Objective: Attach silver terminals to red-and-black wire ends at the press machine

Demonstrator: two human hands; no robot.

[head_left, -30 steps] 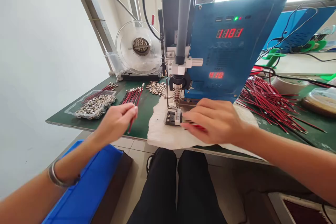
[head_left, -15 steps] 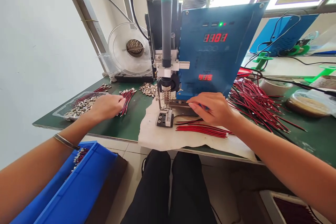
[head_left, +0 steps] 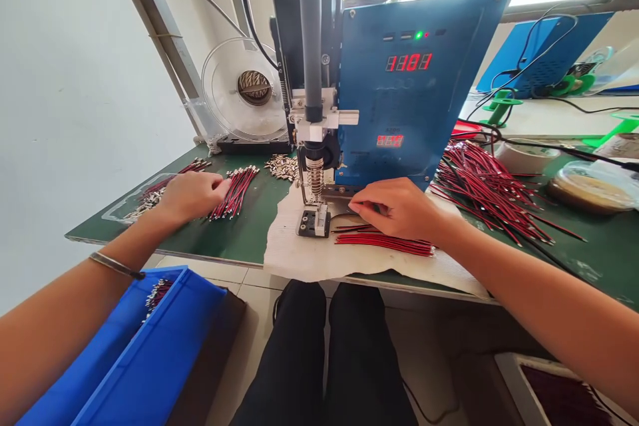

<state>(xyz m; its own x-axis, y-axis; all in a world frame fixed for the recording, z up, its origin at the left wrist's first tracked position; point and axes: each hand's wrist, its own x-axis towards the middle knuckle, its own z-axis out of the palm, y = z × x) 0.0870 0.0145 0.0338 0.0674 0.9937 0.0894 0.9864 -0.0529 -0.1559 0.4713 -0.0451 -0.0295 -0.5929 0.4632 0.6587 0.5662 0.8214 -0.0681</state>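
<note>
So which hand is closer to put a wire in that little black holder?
The right hand, probably: it sits just beside the black holder, above the red wires on the cloth. The left hand is off by another wire bundle.

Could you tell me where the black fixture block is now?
Head view: the black fixture block sits on the white cloth under the soldering head, left of the right hand.

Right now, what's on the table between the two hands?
Head view: between the left hand and right hand lie a red wire bundle and a small black block on white cloth.
</note>
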